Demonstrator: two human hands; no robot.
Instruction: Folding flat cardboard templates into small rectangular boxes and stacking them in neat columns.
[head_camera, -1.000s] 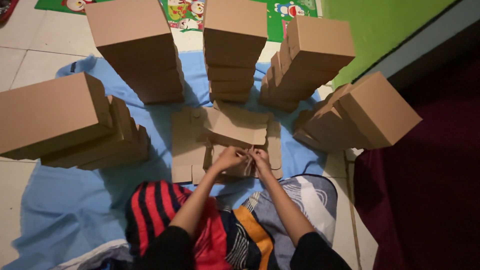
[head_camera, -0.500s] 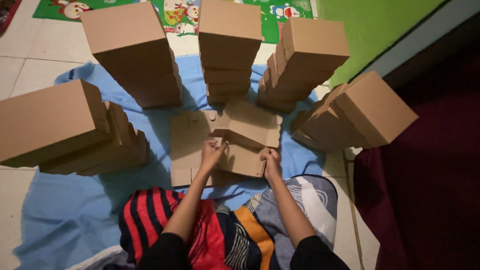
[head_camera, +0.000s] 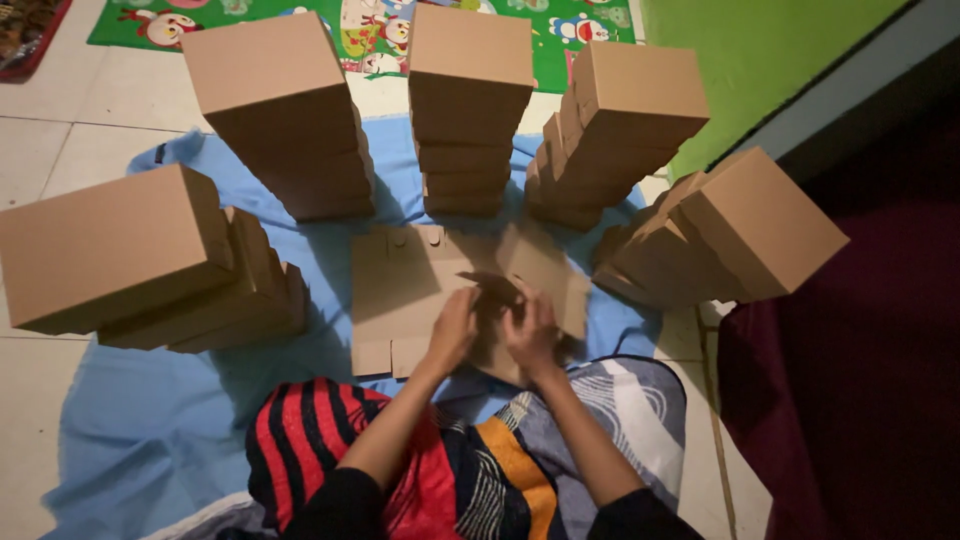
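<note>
**Fingers on cardboard blank**

Fingers of the left hand (head_camera: 455, 330) and right hand (head_camera: 530, 335) curl closed on a half-folded cardboard box (head_camera: 505, 295), palms down, forearms converging. It lies on a flat cardboard blank (head_camera: 395, 290) atop the blue cloth (head_camera: 150, 420), ringed by stacked boxes (head_camera: 470, 110).

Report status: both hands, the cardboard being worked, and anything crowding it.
Left hand and right hand: each grip pressing on the half-folded box. It lies on flat cardboard sheets. Stacks of finished boxes ring it, none touching.

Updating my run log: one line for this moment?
left hand: on half-folded cardboard box | right hand: on it | flat cardboard blanks: beneath | blue cloth
</note>
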